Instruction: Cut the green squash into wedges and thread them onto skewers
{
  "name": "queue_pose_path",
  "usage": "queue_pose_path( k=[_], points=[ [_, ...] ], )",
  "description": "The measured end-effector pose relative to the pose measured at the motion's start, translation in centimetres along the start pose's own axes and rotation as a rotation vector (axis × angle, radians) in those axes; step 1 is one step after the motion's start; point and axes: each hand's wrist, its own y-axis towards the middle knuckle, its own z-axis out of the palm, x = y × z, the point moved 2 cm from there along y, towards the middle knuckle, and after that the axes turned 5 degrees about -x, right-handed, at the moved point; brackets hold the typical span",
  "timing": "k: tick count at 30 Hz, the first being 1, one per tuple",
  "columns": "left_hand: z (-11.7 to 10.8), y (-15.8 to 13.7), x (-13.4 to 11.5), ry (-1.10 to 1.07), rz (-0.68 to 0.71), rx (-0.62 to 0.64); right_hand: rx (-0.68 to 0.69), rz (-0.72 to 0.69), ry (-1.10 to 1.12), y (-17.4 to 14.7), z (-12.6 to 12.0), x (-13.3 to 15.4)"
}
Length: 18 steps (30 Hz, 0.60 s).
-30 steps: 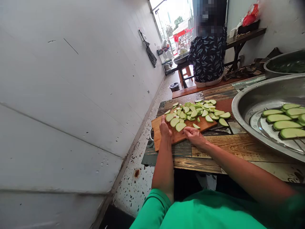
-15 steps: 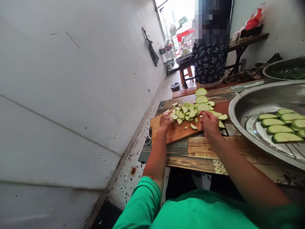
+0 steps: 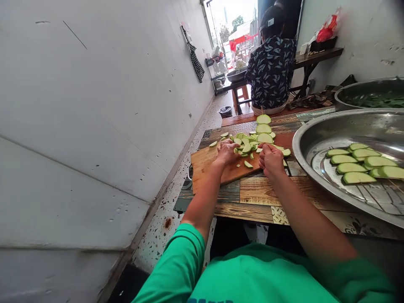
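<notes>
My right hand (image 3: 272, 160) is closed around the lower end of a wooden skewer, which points away from me. Threaded on that skewer are three zucchini slices (image 3: 264, 128) in a row, and its thin tip shows past the farthest one. My left hand (image 3: 227, 152) is over the near left side of a pile of cut zucchini pieces (image 3: 246, 148), its fingers apart and touching the pile. Under the pile lies a wooden cutting board (image 3: 205, 168), with a few loose pieces near its edges. The undersides of my left fingers are hidden.
On the right, a large steel basin (image 3: 303, 155) holds several skewers of zucchini slices (image 3: 351, 167). Behind it stands another metal bowl (image 3: 342, 99) with green leaves. A person (image 3: 270, 71) in a patterned shirt sits beyond the table, back turned. A white wall (image 3: 94, 126) runs along the left.
My left hand has moved right, from the pile's left edge onto the pieces. My right hand still grips the skewer with three slices. The whole view has shifted slightly.
</notes>
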Motion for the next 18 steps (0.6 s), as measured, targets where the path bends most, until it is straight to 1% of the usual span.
queue_pose_path(
  k=[3, 7, 9, 12, 13, 16, 18],
  points=[
    [0.32, -0.37, -0.55, 0.122, 0.084, 0.081, 0.018, 0.032, -0.007, 0.13, -0.03, 0.08],
    [0.57, -0.07, -0.81, 0.19, 0.141, 0.101, 0.009, 0.043, 0.011, 0.09, 0.01, 0.2],
    [0.65, 0.26, -0.76, 0.309, 0.152, 0.193, 0.01, 0.041, 0.021, 0.05, 0.01, 0.21],
    [0.62, 0.6, -0.59, 0.589, 0.189, 0.392, 0.023, 0.047, 0.028, -0.07, 0.0, 0.27],
    [0.56, 0.62, -0.56, 0.657, 0.211, 0.435, 0.027, 0.054, 0.028, -0.13, 0.0, 0.32],
    [0.36, 0.33, -0.62, 0.731, 0.304, 0.491, 0.033, 0.072, 0.022, -0.34, 0.1, 0.53],
    [0.28, -0.11, -0.64, 0.721, 0.38, 0.49, 0.035, 0.078, 0.017, -0.47, 0.2, 0.65]
  ],
)
